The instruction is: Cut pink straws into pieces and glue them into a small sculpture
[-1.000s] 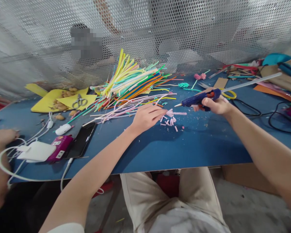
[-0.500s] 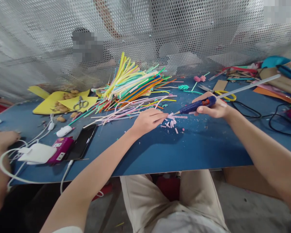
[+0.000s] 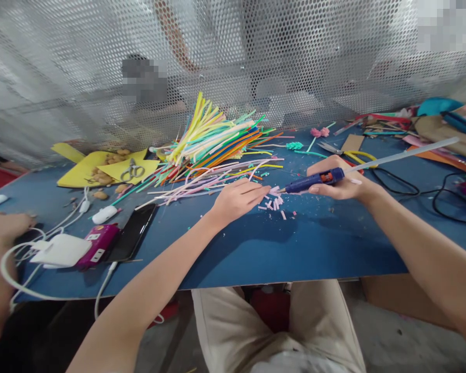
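Note:
In my right hand (image 3: 330,178) is a blue hot glue gun (image 3: 314,181), with a long translucent glue stick (image 3: 407,154) jutting from its back. Its nozzle points left, close to the fingertips of my left hand (image 3: 241,199). Those fingers are pinched together on a lilac pipe cleaner piece (image 3: 274,191), mostly hidden by them. Short cut lilac pieces (image 3: 274,204) lie scattered on the blue table just below. Behind my left hand are loose lilac pipe cleaners (image 3: 202,178) and a big bundle of coloured pipe cleaners (image 3: 217,137).
Grey scissors (image 3: 132,170) rest on yellow sheets (image 3: 85,168) at left. Nearer are a black phone (image 3: 134,233), a purple power adapter (image 3: 99,246) and white cables. Yellow-handled pliers (image 3: 359,158) and a black cord (image 3: 402,181) lie right. Another person's arm (image 3: 0,248) reaches in at left.
The view has shifted slightly. The glue gun has tilted flatter, its nozzle slightly lower beside the left fingertips. My left hand keeps its pinch.

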